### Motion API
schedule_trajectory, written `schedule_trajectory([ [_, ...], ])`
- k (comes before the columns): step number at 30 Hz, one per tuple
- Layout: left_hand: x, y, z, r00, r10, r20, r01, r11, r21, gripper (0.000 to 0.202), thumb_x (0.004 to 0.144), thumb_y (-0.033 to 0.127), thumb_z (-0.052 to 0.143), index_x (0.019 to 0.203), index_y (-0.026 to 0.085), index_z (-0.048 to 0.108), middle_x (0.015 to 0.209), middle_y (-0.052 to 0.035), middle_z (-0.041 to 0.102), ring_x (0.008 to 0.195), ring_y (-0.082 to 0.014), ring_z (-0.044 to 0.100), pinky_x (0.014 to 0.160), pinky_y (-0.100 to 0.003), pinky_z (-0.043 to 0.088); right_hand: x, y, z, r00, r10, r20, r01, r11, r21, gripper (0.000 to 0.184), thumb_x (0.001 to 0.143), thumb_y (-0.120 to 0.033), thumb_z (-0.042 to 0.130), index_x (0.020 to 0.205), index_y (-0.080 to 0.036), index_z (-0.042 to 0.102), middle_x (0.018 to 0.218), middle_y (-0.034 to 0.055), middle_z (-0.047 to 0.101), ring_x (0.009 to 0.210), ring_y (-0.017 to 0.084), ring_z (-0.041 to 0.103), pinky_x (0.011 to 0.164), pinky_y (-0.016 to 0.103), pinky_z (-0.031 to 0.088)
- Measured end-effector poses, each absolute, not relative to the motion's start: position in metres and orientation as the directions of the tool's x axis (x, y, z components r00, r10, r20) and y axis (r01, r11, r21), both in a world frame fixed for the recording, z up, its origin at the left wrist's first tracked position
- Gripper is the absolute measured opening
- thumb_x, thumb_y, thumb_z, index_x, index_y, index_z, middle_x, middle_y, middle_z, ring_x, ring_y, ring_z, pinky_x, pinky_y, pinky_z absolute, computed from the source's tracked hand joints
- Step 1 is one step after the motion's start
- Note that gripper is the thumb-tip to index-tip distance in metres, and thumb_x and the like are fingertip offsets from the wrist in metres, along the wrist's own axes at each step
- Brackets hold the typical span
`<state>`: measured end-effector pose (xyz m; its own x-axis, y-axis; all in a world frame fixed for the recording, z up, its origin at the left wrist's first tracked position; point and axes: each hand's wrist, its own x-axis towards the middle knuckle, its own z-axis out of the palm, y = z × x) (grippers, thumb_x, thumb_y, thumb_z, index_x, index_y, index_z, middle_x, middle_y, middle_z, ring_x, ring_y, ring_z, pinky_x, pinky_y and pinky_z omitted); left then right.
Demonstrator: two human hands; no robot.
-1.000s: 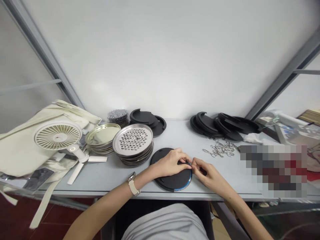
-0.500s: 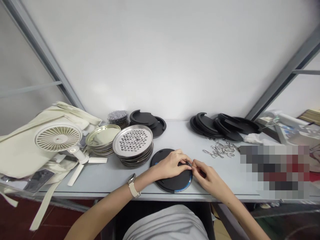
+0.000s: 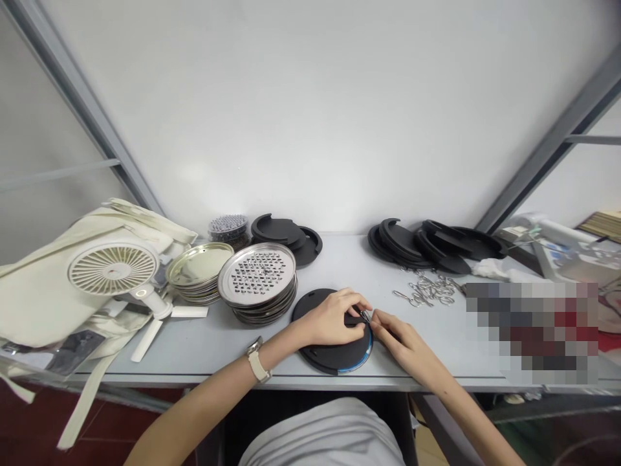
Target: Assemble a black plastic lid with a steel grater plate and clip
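A black round disc (image 3: 324,360) with a blue strip along its lower right edge lies flat near the table's front edge. My left hand (image 3: 334,318) rests on top of it, palm down, holding it against the table with curled fingers. Between its thumb and forefinger, which stand slightly apart, a small shiny metal clip (image 3: 365,316) shows at the disc's right rim. My right hand (image 3: 400,340) pinches the outer end of that clip with thumb and forefinger. The fingertips partly hide the clip, so how it joins the disc cannot be made out.
Left of the disc stand a stack of round metal grater plates (image 3: 257,275) and gold-coloured lids (image 3: 200,264). A white fan (image 3: 114,268) sits farther left. Black round holders (image 3: 398,243) lie at the back, with loose metal clips (image 3: 431,288) before them. A blurred patch covers the right.
My left thumb has drawn back from the forefinger, so more of the metal clip shows. The right fingertips have shifted slightly at the rim. The disc stays in place.
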<state>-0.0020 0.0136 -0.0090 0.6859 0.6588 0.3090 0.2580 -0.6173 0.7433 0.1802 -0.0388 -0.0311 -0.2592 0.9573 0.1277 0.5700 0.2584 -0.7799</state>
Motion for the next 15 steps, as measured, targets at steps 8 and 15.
schedule_trajectory([
  [8,-0.0026,0.0125,-0.0008,0.684,0.673,0.281,0.277,-0.596,0.754,0.025,0.072,0.013,0.06,0.096,0.017,0.058,0.097,-0.0026,0.065,0.078,-0.0124,0.062,0.072,-0.022,0.05,0.1803,-0.0391,-0.0317,-0.253,0.955,0.157,0.601,0.282,-0.748,0.035,0.095,-0.043,0.033,0.068,-0.021,0.039,0.068,0.0003,0.053,0.068,0.018,0.05,0.062,0.027,0.04],
  [15,-0.0027,0.0121,-0.0005,0.689,0.671,0.273,0.269,-0.587,0.764,0.023,0.073,0.014,0.059,0.096,0.017,0.058,0.093,-0.0013,0.066,0.079,-0.0116,0.063,0.073,-0.021,0.049,0.18,-0.0398,-0.0353,-0.253,0.947,0.197,0.631,0.316,-0.709,0.034,0.096,-0.038,0.032,0.07,-0.02,0.046,0.066,-0.0002,0.051,0.066,0.017,0.05,0.063,0.027,0.041],
])
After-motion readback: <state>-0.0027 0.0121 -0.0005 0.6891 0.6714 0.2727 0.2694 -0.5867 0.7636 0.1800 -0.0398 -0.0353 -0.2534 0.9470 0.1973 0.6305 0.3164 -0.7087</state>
